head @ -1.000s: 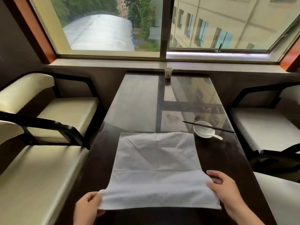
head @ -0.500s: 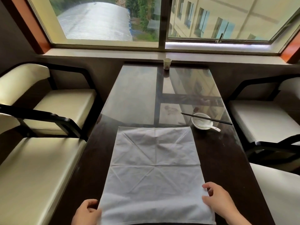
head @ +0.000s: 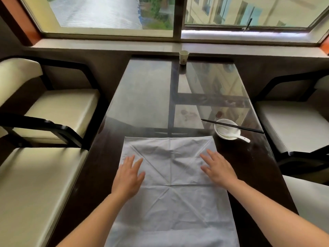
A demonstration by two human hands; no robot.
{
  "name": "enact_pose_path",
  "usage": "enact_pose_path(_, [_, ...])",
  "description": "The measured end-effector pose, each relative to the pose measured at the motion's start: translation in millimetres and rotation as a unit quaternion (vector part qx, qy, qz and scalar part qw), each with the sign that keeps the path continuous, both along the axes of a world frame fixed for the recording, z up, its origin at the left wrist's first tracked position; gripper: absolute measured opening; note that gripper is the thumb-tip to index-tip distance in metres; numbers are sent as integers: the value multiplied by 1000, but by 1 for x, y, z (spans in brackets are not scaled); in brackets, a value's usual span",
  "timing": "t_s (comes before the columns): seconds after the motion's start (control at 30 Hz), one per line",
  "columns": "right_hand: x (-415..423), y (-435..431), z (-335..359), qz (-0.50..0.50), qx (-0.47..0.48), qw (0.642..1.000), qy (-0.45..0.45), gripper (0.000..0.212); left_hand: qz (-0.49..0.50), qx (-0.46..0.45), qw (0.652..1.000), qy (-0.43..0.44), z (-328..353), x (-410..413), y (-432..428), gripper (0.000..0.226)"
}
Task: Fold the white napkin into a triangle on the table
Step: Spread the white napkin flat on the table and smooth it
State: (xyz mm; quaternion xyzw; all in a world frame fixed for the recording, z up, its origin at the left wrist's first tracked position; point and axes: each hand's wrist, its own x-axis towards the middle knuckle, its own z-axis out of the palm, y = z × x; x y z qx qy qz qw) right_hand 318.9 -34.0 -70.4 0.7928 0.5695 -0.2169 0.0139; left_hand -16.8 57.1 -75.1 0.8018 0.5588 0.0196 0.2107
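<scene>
The white napkin (head: 170, 198) lies spread flat as a square on the dark glass-topped table (head: 142, 104), with crease lines crossing through its middle. Its near edge runs out of the bottom of the view. My left hand (head: 129, 177) rests palm down on the napkin's left side, fingers apart. My right hand (head: 218, 169) lies palm down on the napkin's right side, fingers spread too. Neither hand grips the cloth.
A white bowl (head: 227, 129) with a white spoon (head: 238, 137) and black chopsticks (head: 231, 126) across it sits just beyond the napkin's far right corner. A paper cup (head: 183, 57) stands at the table's far end. Cream-cushioned chairs (head: 58, 111) flank both sides.
Both hands have let go of the napkin's near corners and moved forward onto its upper half, palms flat. The napkin now lies fully flat, and the view has tilted downward.
</scene>
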Motion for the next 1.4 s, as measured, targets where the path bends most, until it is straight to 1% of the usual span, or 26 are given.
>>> enact_pose_path(0.07, [-6, 9, -11, 47, -24, 998, -30, 61, -39, -15, 998, 41, -13, 13, 18, 64])
enact_pose_path(0.17, [-10, 17, -26, 80, -30, 995, -51, 69, -70, -18, 992, 102, -32, 22, 38, 70])
enact_pose_path(0.37, [2, 29, -37, 52, -15, 995, -81, 80, -43, 6, 991, 129, -49, 13, 54, 86])
enact_pose_path(0.5, [-10, 38, -40, 43, 15, 996, -71, 84, -55, 32, 992, 106, -46, 29, 55, 89])
enact_pose_path(0.57, [-18, 40, -42, 53, 15, 997, -58, 83, -72, 25, 992, 98, -47, 37, 57, 84])
enact_pose_path(0.73, [-19, 36, -43, 41, 9, 996, -77, 79, -83, 10, 989, 124, -50, 35, 67, 82])
enact_pose_path(0.9, [-18, 1, -36, 53, 21, 994, -95, 79, -59, 30, 992, 104, -43, 24, 53, 82])
enact_pose_path(1.03, [-25, -37, -35, 96, 18, 991, -91, 83, -67, 38, 991, 112, -40, 6, 14, 90])
enact_pose_path(1.13, [-31, -64, -42, 126, 5, 988, -86, 85, -69, 35, 990, 119, -46, -5, -12, 91])
enact_pose_path(1.3, [-28, -87, -47, 80, -17, 991, -107, 87, -78, 43, 987, 133, -53, -13, -13, 89])
enact_pose_path(1.4, [-34, -89, -40, 79, -16, 991, -110, 87, -80, 34, 987, 137, -49, -11, -10, 90])
